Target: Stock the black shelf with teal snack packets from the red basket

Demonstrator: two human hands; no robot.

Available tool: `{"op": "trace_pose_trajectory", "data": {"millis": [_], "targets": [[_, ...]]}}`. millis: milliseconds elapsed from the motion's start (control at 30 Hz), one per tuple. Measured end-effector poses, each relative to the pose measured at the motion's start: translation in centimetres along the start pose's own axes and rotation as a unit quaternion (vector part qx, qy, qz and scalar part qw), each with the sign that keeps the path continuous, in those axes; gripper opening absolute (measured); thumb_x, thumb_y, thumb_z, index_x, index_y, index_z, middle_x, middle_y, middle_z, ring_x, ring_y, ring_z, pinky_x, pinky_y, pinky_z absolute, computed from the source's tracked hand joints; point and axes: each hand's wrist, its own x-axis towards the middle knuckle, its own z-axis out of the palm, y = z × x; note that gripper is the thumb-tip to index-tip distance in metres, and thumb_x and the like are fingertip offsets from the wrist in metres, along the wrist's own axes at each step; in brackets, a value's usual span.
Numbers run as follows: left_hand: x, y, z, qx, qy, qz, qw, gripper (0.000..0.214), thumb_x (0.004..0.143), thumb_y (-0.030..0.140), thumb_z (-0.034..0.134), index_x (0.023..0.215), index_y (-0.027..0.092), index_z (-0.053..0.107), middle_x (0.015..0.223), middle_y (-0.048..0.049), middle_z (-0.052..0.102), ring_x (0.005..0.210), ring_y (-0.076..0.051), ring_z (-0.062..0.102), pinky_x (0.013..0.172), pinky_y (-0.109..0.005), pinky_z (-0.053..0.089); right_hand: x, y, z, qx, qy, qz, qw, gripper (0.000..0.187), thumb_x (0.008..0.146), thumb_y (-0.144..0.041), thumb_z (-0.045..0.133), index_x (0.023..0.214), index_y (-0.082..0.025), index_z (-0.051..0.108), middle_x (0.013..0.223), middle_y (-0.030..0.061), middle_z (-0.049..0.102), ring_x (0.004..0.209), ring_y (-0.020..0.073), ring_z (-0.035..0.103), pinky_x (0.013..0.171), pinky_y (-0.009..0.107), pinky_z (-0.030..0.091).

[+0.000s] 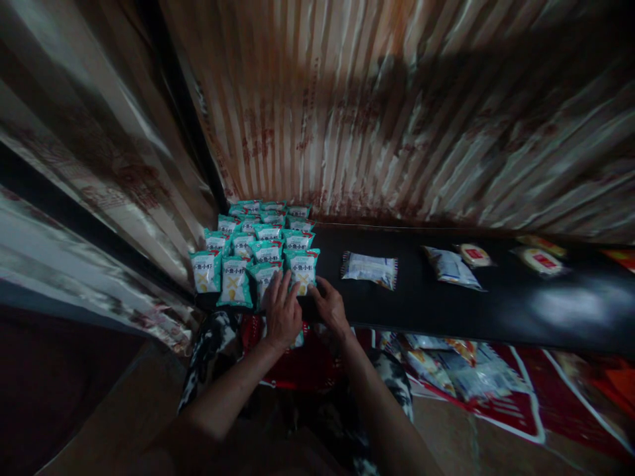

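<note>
Small teal-and-white snack packets stand in close rows at the left end of a black shelf. My left hand rests with fingers stretched over the front packets, touching the front-right snack packet and its left neighbour, a slightly tilted packet. At the lower right edge of the front-right packet is my right hand, thumb and forefinger apart. Its remaining fingers are partly hidden. The fingertips of both hands are close to the lower part of that packet.
Farther right on the shelf lie a white-blue packet, another white-blue packet and round items in clear wrap. Below the shelf, a red basket holds several bagged snacks. Pleated curtains hang behind and a dark post rises at left.
</note>
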Motion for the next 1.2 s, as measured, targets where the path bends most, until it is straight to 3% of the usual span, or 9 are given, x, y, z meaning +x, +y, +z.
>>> {"op": "trace_pose_trajectory", "data": {"millis": [133, 400, 567, 733, 900, 1000, 1200], "targets": [[-0.7, -1.5, -0.5, 0.053, 0.006, -0.001, 0.999, 0.047, 0.085, 0.018, 0.044, 0.131, 0.024, 0.048, 0.149, -0.0060, 0.033, 0.142, -0.028, 0.010, 0.113, -0.053, 0.016, 0.1, 0.2, 0.3, -0.026, 0.009, -0.017, 0.999, 0.045, 0.079, -0.049, 0.052, 0.111, -0.020, 0.064, 0.106, 0.0072, 0.069, 0.096, 0.0232, 0.064, 0.089, 0.037, 0.048], [-1.0, -3.5, -0.7, 0.056, -0.007, 0.076, 0.996, 0.046, 0.086, 0.017, 0.044, 0.130, 0.024, 0.049, 0.143, -0.0045, 0.042, 0.142, -0.024, 0.014, 0.113, -0.050, 0.018, -0.1, -0.2, 0.3, -0.019, 0.007, -0.020, 1.000, 0.047, 0.079, -0.051, 0.053, 0.113, -0.020, 0.062, 0.111, 0.0080, 0.068, 0.099, 0.0241, 0.063, 0.089, 0.038, 0.048], [-1.9, -4.3, -1.2, 0.077, 0.009, 0.040, 0.996, 0.045, 0.087, 0.019, 0.043, 0.131, 0.024, 0.049, 0.145, -0.0056, 0.040, 0.142, -0.025, 0.014, 0.113, -0.051, 0.017, -0.4, -0.6, 0.6, 0.010, 0.014, -0.035, 0.999, 0.056, 0.079, -0.052, 0.054, 0.121, -0.016, 0.056, 0.120, 0.0116, 0.062, 0.107, 0.0241, 0.059, 0.094, 0.039, 0.045], [-2.0, -5.2, -1.7, 0.086, 0.037, 0.002, 0.996, 0.048, 0.086, 0.027, 0.048, 0.134, 0.022, 0.046, 0.149, -0.0096, 0.031, 0.142, -0.028, 0.014, 0.113, -0.053, 0.015, 0.1, -1.1, 1.4, -0.026, 0.079, -0.054, 0.995, 0.069, 0.081, -0.057, 0.049, 0.135, -0.014, 0.042, 0.138, 0.0161, 0.045, 0.128, 0.0267, 0.041, 0.106, 0.044, 0.032], [-1.2, -5.7, -0.9, 0.074, 0.032, 0.004, 0.997, 0.056, 0.086, 0.030, 0.048, 0.139, 0.018, 0.037, 0.152, -0.0137, 0.023, 0.141, -0.029, 0.015, 0.112, -0.049, 0.020, 1.2, -1.8, 2.8, -0.070, 0.079, -0.078, 0.991, 0.070, 0.087, -0.058, 0.031, 0.142, -0.013, 0.030, 0.148, 0.0160, 0.029, 0.139, 0.0263, 0.023, 0.111, 0.047, 0.022], [-1.0, -5.9, -0.2, 0.074, 0.027, 0.016, 0.997, 0.056, 0.086, 0.030, 0.046, 0.140, 0.020, 0.035, 0.150, -0.0116, 0.028, 0.141, -0.027, 0.016, 0.111, -0.046, 0.023, 1.5, -1.7, 3.7, -0.080, 0.074, -0.080, 0.991, 0.065, 0.090, -0.056, 0.021, 0.140, -0.016, 0.034, 0.144, 0.0145, 0.037, 0.135, 0.0265, 0.030, 0.109, 0.048, 0.025], [-0.9, -6.3, 0.3, 0.082, 0.053, 0.045, 0.994, 0.056, 0.086, 0.029, 0.045, 0.140, 0.019, 0.035, 0.148, -0.0108, 0.033, 0.141, -0.027, 0.017, 0.110, -0.047, 0.026, 1.7, -1.0, 4.3, -0.090, 0.080, -0.069, 0.990, 0.064, 0.090, -0.057, 0.021, 0.134, -0.016, 0.041, 0.133, 0.0152, 0.050, 0.124, 0.0296, 0.043, 0.102, 0.048, 0.032]]}}
